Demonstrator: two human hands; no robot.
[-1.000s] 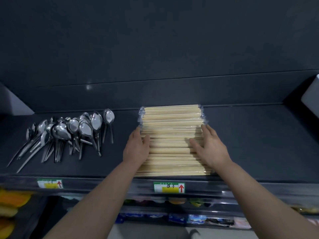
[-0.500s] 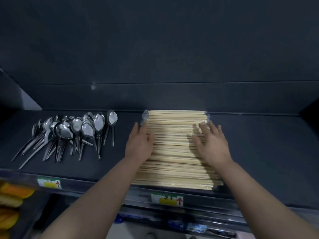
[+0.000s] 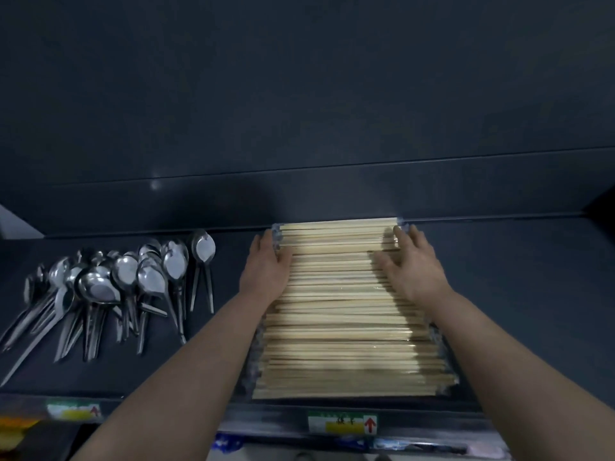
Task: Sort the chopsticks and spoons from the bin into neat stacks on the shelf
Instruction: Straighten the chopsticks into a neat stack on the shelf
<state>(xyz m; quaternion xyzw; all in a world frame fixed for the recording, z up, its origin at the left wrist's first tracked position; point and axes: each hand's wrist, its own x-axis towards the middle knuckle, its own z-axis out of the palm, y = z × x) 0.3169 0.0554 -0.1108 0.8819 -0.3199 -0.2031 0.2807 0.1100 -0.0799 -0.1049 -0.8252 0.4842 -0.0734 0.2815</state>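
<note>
Your left hand and right hand press flat, fingers straight, on chopsticks lying left-to-right; bare shelf rightward

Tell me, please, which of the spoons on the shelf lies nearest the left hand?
The rightmost spoon, its bowl farthest right and farthest back among them; the left hand touches the chopsticks just beside it.

Dark shelf carrying two groups, wrapped wooden chopsticks lying crosswise in a flat stack — spanning it from back to front, metal spoons lying fanned left of the chopsticks, not touching them
</note>
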